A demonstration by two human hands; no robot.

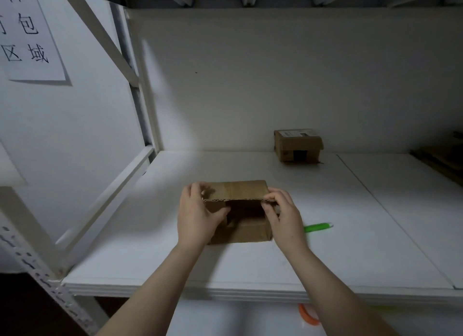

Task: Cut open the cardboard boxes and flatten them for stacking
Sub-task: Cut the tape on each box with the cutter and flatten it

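— Progress?
— Box (238,233) at six o'clock on the shelf (162,260): open, not flat. Left hand (198,217) and right hand (284,219) pinch its top flap. Second box (297,145), one o'clock, stands unflattened; green tool (318,227) lies at three o'clock.

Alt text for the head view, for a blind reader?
A person's left hand and right hand grip the top flap of an open cardboard box on a white shelf. A green tool lies to its right; a second box sits against the back wall.
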